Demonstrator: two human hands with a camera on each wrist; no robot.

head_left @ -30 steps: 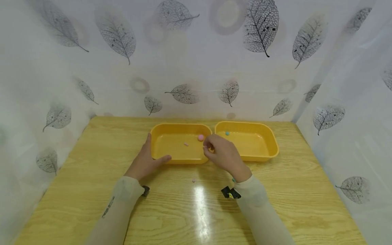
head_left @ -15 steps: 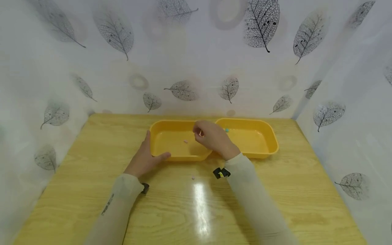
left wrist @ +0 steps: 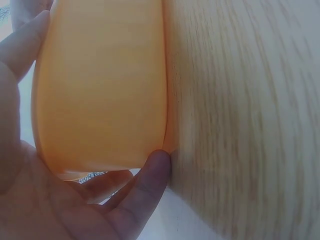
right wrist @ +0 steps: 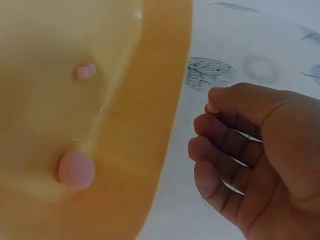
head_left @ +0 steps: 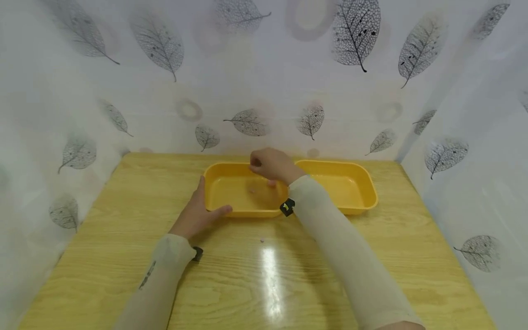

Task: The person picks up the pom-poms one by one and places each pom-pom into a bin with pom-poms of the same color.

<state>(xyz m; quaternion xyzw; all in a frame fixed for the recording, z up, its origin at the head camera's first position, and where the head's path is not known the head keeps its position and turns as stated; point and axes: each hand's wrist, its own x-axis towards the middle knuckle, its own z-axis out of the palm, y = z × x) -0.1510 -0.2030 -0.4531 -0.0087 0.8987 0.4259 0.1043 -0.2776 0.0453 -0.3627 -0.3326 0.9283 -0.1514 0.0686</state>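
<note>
My left hand (head_left: pixel 195 213) grips the left end of a yellow plastic tray (head_left: pixel 243 213), thumb along the front wall and fingers against the end; the left wrist view shows the tray wall (left wrist: pixel 105 90) between them. Over the tray's back rim, my right hand (head_left: pixel 272 164) pinches a tiny pale pink piece (right wrist: pixel 213 107) between thumb and index finger, the other fingers loosely curled. Inside this tray lie a pink ball (right wrist: pixel 77 170), partly under the right hand in the head view, and two tiny pink pieces (right wrist: pixel 85 71) side by side.
A second yellow tray (head_left: pixel 354 210) stands right beside the first, its left end hidden by the right forearm. One tiny pink piece (head_left: pixel 261 240) lies on the wooden table (head_left: pixel 222 275) in front. A leaf-printed curtain (head_left: pixel 264 82) hangs close behind and along both sides.
My right hand has moved left and away from me, from the gap between the trays to the first tray's back rim. Its forearm now covers the blue-green ball. My left hand stays put.
</note>
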